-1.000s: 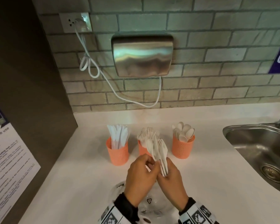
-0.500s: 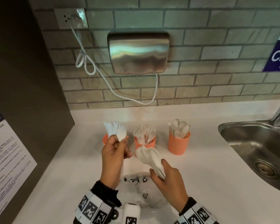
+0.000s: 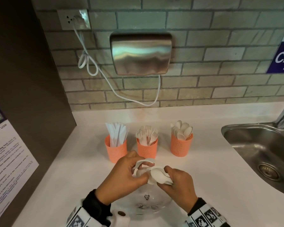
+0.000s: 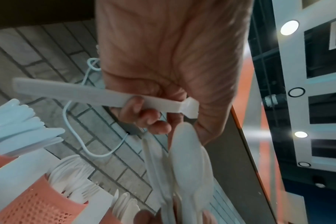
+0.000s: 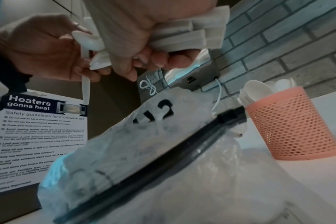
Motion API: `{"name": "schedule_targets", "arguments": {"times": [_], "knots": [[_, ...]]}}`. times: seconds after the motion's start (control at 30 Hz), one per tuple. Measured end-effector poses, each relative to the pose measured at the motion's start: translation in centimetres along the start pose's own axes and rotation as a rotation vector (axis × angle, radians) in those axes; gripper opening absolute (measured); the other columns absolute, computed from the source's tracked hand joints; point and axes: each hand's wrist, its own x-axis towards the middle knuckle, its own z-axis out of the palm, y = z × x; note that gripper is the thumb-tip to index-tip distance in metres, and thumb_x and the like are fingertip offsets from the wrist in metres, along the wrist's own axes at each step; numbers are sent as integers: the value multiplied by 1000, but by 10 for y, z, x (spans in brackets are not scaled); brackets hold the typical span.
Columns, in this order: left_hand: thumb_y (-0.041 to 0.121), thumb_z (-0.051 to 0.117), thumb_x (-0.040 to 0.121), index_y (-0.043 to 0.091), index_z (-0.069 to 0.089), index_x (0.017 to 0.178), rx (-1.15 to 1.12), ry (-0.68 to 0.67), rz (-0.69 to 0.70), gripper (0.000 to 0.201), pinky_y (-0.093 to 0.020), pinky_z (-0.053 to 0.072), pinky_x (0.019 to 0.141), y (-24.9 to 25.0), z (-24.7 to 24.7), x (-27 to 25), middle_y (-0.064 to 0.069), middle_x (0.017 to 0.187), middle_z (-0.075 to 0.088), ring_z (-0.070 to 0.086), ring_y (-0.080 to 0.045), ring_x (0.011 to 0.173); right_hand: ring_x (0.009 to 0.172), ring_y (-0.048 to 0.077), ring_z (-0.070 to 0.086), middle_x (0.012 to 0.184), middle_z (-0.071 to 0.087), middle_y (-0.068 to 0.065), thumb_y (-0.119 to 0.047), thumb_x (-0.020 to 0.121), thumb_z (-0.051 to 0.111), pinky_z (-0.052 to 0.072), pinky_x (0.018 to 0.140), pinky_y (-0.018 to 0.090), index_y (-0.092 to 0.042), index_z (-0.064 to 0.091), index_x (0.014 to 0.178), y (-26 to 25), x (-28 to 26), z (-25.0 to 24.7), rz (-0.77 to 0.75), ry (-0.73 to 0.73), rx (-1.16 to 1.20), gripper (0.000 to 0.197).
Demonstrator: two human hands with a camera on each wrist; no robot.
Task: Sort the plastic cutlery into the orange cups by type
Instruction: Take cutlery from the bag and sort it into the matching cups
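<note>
Hands meet over the table [image 3: 220, 185], in front of the middle cup [image 3: 147, 149]. Right hand [image 3: 179, 182] fingers clench a bundle of white spoons [image 3: 157, 175]; left hand [image 3: 121, 176] fingers pinch one spoon [image 4: 98, 94] by its handle. Knife cup [image 3: 116, 150], fork cup, spoon cup [image 3: 181, 147] stand in a row behind. Plastic bag [image 5: 163, 159] lies below the hands.
</note>
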Motion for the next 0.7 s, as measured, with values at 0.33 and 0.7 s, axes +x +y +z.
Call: {"name": "schedule_targets", "arguments": {"times": [0.33, 0.7], "knots": [[18, 70, 79, 37, 66, 68, -43, 215, -15, 23, -24, 53, 67, -1, 11, 8, 8, 83, 68, 63, -1, 70, 39, 8, 34, 39, 30, -14, -44, 61, 53, 18, 42, 16, -27, 33, 60, 5, -2, 8, 42, 24, 229, 26], [11, 51, 91, 25, 63, 71, -344, -97, -265, 27, -16, 25, 47, 0, -4, 26, -4, 66, 44, 31, -10, 57, 39, 2, 29, 44, 35, -11, -19, 85, 61, 26, 45, 17, -13, 44, 69, -25, -5, -11, 297, -366, 856, 24]]}}
